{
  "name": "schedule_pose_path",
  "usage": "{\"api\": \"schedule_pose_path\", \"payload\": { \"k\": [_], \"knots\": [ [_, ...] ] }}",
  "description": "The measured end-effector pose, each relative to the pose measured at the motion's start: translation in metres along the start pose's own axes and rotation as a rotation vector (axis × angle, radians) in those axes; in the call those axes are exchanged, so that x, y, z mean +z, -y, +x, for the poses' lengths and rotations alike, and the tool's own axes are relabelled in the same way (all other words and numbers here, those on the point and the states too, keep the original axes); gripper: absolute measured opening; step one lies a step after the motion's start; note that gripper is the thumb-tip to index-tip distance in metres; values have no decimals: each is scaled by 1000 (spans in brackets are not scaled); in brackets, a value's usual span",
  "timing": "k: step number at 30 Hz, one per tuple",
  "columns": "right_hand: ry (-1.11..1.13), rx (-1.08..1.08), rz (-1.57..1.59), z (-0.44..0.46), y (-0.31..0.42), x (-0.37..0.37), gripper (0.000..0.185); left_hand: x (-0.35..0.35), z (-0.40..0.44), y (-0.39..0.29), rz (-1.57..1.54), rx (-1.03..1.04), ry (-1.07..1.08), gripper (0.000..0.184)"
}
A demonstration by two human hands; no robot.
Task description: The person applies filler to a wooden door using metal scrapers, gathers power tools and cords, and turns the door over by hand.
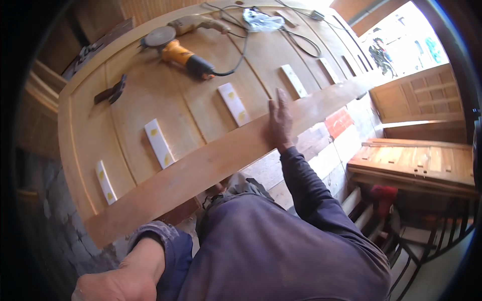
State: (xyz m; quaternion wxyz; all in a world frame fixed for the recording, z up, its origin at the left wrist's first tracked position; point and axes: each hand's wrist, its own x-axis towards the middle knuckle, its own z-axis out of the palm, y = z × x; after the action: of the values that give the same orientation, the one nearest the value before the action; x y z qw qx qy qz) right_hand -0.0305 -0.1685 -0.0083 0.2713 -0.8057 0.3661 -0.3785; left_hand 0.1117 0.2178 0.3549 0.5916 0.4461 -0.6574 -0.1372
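Note:
A long wooden board (201,163) lies along the near edge of a large panelled wooden door (145,95). My right hand (280,119) rests on the board near its middle, fingers stretched out and pointing away from me. At the lower left, my left hand (108,287) is apart from the board and partly cut off by the frame; its fingers are hidden. Several white strips with yellow patches, such as one strip (159,143) beside the board, lie across the door.
On the door are an orange angle grinder (181,56), a second power tool (193,23), a hammer (111,90), a plastic bag (262,21) and looping cables. Stacked wooden doors (414,163) stand at the right, above a dark metal frame (427,243).

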Motion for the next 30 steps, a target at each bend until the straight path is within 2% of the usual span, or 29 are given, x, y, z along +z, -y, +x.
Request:
{"api": "schedule_pose_path", "payload": {
  "k": [2, 3, 5, 10, 21, 23, 25, 30],
  "knots": [
    [39, -117, -96, 1, 9, -1, 57, -1, -19, -8, -102, -150, -69, 34],
    [64, -176, -142, 0, 14, -1, 58, -17, -39, -15, -44, -210, -27, 33],
    [109, -266, -209, 0, 21, -2, 61, -22, -44, -10, -69, -182, -24, 31],
    [198, -346, -272, -4, 29, -7, 65, 21, 5, 47, -456, 185, -185, 26],
    [262, -330, -284, -3, 35, -7, 66, 45, 32, 73, -726, 474, -262, 20],
    [270, -339, -300, -3, 33, -7, 67, 39, 25, 71, -744, 403, -239, 19],
    [279, -343, -303, -2, 37, -8, 68, 38, 23, 75, -730, 417, -259, 16],
    [289, -381, -294, -1, 36, -6, 65, 38, 0, 113, -571, 354, -439, 11]
  ]
}}
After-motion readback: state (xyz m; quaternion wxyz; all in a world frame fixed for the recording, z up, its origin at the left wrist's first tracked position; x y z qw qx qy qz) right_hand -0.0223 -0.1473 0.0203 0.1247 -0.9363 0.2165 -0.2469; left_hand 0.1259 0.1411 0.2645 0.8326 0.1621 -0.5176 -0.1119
